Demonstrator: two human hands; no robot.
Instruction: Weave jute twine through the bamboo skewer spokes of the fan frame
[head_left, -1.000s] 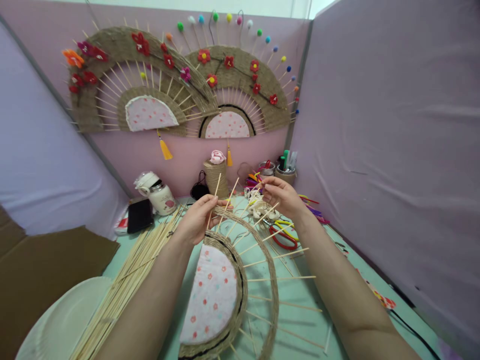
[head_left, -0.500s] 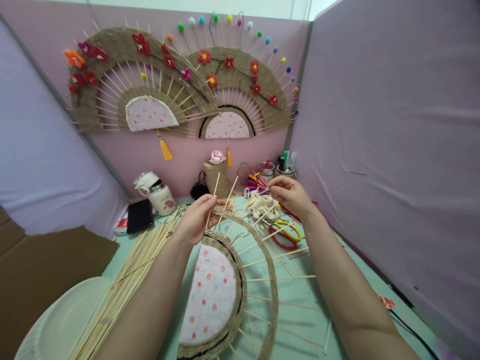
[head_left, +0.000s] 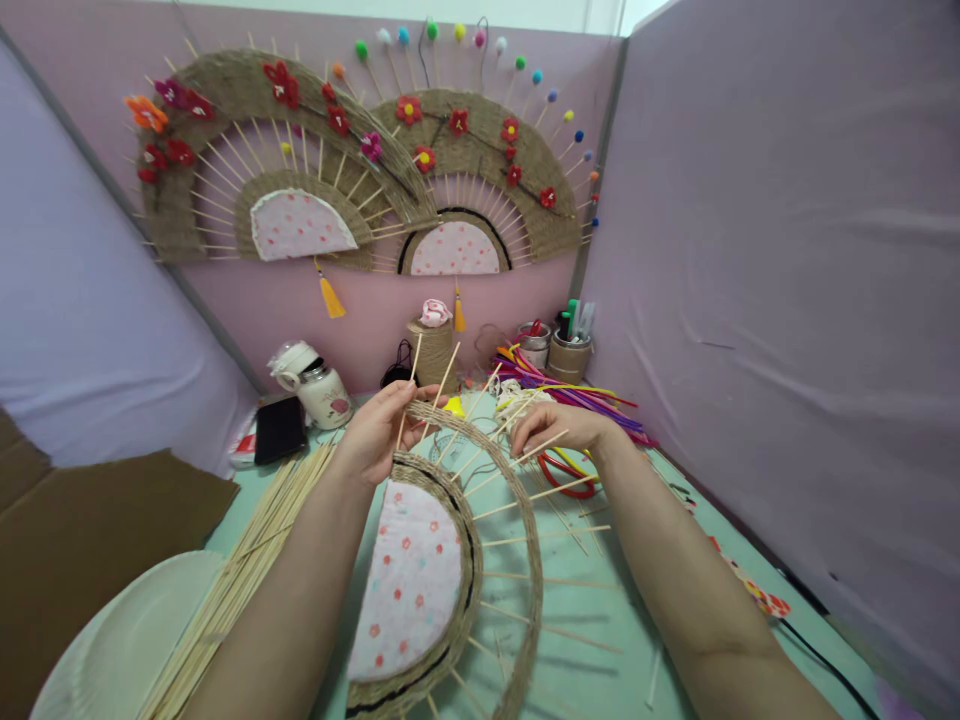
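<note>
A half-round fan of thin wooden sticks and wound twine, with flower-print cloth at its centre, stands tilted over the table. My left hand grips its upper end, fingers round the end sticks and the outer twine band. Close to the upper right stick tips, my right hand has its fingers bent and pressed together; what lies in them is hidden. Just below that hand, scissors with red and yellow handles lie partly covered by it.
Two finished fans hang on the pink back wall. A bundle of sticks, a white plate and a bottle stand at left. Behind are a twine spool, pipe cleaners and a pen pot. A cable runs at right.
My right hand has come down and slightly left, towards the fan's sticks, with its fingers turned downward. My left hand and the fan have shifted a little left.
</note>
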